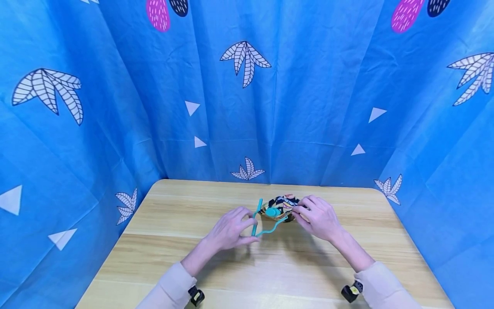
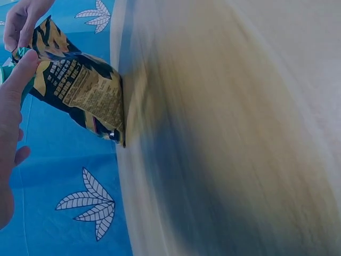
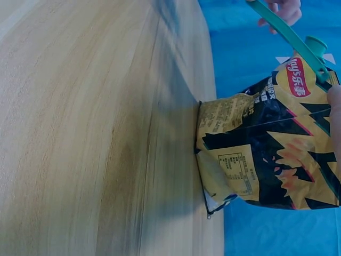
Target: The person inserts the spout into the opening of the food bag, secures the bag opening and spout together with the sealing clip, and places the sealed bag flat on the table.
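Teal clip (image 3: 290,38) | black-gold bag (image 3: 266,144) | hands (image 1: 234,226) (image 1: 319,218): left pinches clip, right bag

The left forearm (image 1: 200,254) and right forearm (image 1: 353,249) are slanting inward toward the chip bag (image 1: 287,202); the left hand (image 1: 233,229) is pinching with curved fingers and opposed thumb just left of the bag, while the right hand (image 1: 319,217) is gripping at the bag's right side, its back facing upward

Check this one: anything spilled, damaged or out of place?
Nothing stands out: the chip bag stands on the table, no spill shows, left hand holding the green clip, right hand the bag.
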Tool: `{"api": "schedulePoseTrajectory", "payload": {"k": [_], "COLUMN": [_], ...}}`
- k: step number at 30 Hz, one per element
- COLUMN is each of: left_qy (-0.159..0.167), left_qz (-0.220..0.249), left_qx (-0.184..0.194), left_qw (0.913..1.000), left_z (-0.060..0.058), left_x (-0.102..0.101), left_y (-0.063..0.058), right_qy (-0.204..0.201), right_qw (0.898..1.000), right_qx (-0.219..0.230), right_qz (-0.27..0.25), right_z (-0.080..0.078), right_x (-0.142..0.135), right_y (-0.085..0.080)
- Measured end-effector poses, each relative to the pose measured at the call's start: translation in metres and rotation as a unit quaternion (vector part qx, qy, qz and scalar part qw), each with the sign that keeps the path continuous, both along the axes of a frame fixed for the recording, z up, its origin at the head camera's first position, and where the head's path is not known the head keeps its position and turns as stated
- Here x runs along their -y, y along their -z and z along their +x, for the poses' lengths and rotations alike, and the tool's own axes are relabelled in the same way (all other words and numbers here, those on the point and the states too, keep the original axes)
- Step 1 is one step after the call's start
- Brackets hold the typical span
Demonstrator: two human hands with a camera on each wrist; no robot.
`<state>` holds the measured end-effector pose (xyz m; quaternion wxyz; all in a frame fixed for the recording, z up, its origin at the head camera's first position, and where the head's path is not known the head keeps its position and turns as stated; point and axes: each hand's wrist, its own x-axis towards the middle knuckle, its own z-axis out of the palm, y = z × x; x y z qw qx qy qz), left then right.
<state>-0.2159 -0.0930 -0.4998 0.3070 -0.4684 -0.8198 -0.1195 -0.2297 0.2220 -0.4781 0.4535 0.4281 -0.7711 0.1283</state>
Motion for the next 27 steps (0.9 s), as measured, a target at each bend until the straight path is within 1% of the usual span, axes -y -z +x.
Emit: {"api": "schedulePoseTrajectory", "payload": {"k": [6, 14, 20, 27], "left_qy": [0.002, 0.002, 0.001, -0.012], "left_qz": [0.013, 0.016, 0.027, 0.027], "left_qx": [0.002, -0.001, -0.003, 0.0], "left_qw": [0.9999, 0.9999, 0.9996, 0.9996], "left_z": [-0.002, -0.006, -0.011, -0.013], "left_x": [-0.001, -0.002, -0.002, 0.0], "left_y": [-0.002, -0.002, -0.002, -0.004], "right_qy": [0.0, -0.001, -0.002, -0.005], "right_qw": [1.0, 1.0, 1.0, 1.0], "right_qx": [-0.001, -0.005, -0.003, 0.011], "right_qz": [0.001, -0.001, 0.001, 0.005], "right_z": [0.0, 0.001, 0.0, 0.001], "right_x": [0.0, 0.001, 0.001, 0.0], "right_y": [-0.001, 0.0, 0.0, 0.002]}}
